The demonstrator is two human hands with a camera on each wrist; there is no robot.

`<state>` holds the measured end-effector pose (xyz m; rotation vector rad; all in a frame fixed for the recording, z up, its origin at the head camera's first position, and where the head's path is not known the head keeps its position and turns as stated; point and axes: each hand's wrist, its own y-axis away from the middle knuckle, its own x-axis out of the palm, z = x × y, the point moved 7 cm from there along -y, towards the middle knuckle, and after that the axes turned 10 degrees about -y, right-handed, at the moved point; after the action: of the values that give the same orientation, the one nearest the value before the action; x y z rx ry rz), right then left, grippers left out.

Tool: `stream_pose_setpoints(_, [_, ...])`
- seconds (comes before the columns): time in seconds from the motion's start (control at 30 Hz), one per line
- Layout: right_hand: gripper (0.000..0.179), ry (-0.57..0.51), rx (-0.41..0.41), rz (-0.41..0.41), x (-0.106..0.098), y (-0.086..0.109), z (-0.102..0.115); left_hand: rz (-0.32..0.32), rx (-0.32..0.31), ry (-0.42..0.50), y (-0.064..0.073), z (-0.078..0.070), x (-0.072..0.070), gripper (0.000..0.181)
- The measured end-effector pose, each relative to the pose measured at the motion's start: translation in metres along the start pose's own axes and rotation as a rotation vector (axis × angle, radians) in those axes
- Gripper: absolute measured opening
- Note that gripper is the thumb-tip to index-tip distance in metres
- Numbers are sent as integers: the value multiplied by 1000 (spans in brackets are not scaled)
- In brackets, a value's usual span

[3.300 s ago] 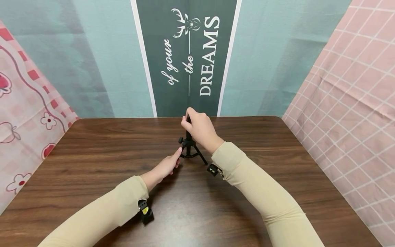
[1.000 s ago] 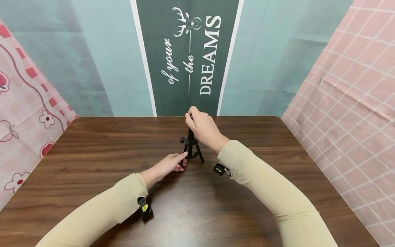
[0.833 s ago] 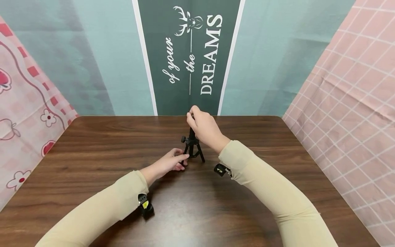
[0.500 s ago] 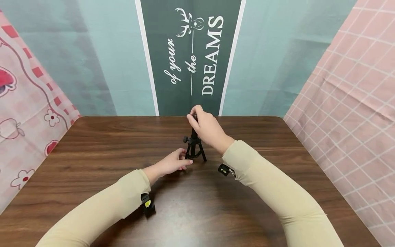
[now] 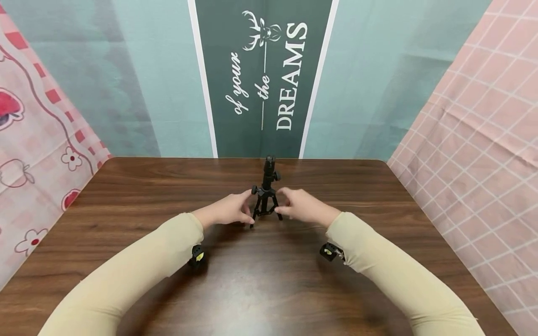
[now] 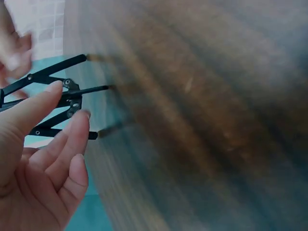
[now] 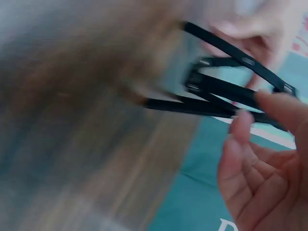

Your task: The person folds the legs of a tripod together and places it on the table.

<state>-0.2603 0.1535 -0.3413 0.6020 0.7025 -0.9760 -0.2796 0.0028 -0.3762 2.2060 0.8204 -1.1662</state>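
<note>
A small black tripod [image 5: 267, 186] stands upright on the wooden table, its legs spread and two knobs on its column. My left hand [image 5: 229, 208] is at the tripod's left leg, thumb and fingers parted in a loose curve. In the left wrist view, the thumb and fingers of the left hand [image 6: 43, 149] overlap the tripod's legs [image 6: 53, 79]; contact is hard to judge. My right hand [image 5: 304, 205], slightly blurred, is beside the right leg. Its thumb and fingers are also parted, and the right wrist view has the right hand [image 7: 264, 168] by the tripod's legs [image 7: 226, 91].
The brown wooden table [image 5: 260, 280] reaches back to a teal curtain [image 5: 168, 84] with a dark printed panel. Pink patterned cloths hang at the left and right sides. A small black camera [image 5: 197, 255] is strapped at the left wrist, another camera [image 5: 329, 251] at the right.
The right hand has let go of the tripod's top and come down to its right leg. The left hand has risen slightly along the left leg. The tripod's column top and upper knob now show.
</note>
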Motion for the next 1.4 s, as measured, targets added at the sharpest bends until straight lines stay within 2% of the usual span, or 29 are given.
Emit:
stream_pose_setpoints(0.07, [55, 52, 17, 61, 13, -2, -4, 15, 6, 24, -2, -1, 0, 93])
stream_pose_setpoints(0.13, [48, 112, 13, 69, 21, -4, -4, 30, 19, 49, -4, -2, 1, 92])
stream_pose_setpoints(0.3, [10, 170, -21, 9, 27, -7, 1, 44, 22, 62, -6, -6, -1, 80])
stream_pose_setpoints(0.37, [4, 185, -37, -10, 27, -8, 3, 49, 6, 63, -5, -5, -1, 76])
stream_pose_setpoints(0.53, [5, 241, -74, -36, 28, -9, 5, 64, -17, 67, -5, -4, 0, 71])
stream_pose_setpoints(0.73, [4, 244, -110, -49, 29, -9, 9, 73, -35, 64, -5, -2, 1, 65])
stream_pose_setpoints(0.9, [4, 241, -114, -51, 29, -9, 11, 69, -38, 67, -5, -2, 1, 69])
stream_pose_setpoints(1.07, [5, 220, -102, -56, 31, -10, 9, 48, -33, 52, -5, -5, 1, 63])
stream_pose_setpoints(1.4, [6, 191, -128, -78, 34, -12, 9, -17, -30, 95, -7, -2, 2, 56])
